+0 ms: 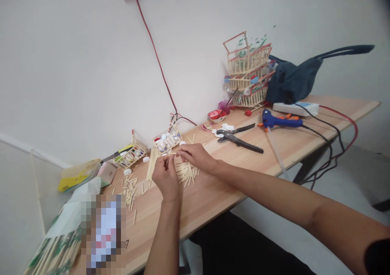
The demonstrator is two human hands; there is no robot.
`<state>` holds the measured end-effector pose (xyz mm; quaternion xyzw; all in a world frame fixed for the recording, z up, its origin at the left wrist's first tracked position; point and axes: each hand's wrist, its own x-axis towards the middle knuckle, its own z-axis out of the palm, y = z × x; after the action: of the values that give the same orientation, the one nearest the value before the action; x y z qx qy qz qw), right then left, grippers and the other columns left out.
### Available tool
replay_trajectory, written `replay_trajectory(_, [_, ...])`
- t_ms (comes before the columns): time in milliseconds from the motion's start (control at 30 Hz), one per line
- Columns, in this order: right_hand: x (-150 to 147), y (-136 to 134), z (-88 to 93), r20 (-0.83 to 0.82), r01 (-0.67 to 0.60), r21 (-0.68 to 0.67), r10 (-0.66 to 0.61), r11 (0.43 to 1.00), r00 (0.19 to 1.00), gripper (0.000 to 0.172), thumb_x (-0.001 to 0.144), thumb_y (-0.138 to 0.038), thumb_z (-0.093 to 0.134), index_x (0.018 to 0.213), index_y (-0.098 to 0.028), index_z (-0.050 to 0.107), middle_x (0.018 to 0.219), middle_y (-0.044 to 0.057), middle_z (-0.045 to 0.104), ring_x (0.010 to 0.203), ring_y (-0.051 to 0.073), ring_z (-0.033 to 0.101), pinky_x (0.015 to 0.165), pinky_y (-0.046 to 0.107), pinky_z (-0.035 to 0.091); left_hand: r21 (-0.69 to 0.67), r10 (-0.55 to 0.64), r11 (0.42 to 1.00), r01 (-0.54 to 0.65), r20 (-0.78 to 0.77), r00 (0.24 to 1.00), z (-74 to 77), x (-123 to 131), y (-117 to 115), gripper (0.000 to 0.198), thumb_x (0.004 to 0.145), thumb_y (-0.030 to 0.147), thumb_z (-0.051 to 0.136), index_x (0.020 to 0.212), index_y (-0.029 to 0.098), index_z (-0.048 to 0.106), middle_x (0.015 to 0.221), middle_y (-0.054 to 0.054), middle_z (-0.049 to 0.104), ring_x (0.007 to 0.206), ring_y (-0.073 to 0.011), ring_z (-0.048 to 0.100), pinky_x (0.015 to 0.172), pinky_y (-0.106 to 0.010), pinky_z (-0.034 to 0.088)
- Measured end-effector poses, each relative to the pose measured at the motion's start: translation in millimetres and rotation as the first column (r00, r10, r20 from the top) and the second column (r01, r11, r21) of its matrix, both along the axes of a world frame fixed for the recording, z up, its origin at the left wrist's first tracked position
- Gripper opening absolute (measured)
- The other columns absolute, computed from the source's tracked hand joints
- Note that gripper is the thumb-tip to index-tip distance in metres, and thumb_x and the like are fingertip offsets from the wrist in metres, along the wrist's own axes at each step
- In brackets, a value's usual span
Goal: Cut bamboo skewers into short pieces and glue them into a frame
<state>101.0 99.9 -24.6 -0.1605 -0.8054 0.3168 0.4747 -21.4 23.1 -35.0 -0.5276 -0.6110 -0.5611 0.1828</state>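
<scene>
Both of my hands meet over the middle of the wooden table, fingertips close together. My left hand [166, 176] is pinched on a short wooden stick [172, 153]. The fingers of my right hand [196, 157] are closed at the stick's right end. Below and beside the hands lies a pile of cut sticks [188, 173]. Longer sticks [151, 164] lie just left of my left hand. Behind the hands stands a small stick basket [167, 139] holding white and red pieces.
Black pliers [239, 140] and a blue glue gun [282, 121] lie to the right, before stacked stick baskets [248, 74] and a dark bag [292, 80]. A red bowl [216, 115] stands behind. Another basket [131, 155], scattered sticks [130, 191] and packaged sticks [57, 248] are left.
</scene>
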Motion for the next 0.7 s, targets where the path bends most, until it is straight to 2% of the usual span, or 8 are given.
replay_trajectory(700, [1.1,-0.5,1.4,0.003,-0.011,0.013,0.011,1.000,1.000,0.022,0.091,-0.020,0.050,0.072,-0.016,0.060,0.064,-0.002,0.059,0.061,0.009,0.052,0.064,0.019,0.036,-0.002,0.023,1.000,-0.023,-0.004,1.000,1.1,1.4,-1.1,0.015,0.085,0.031,0.059,0.081,0.017,0.062,0.071,0.000,0.064,0.063,-0.0118,0.056,0.063,-0.023,0.042])
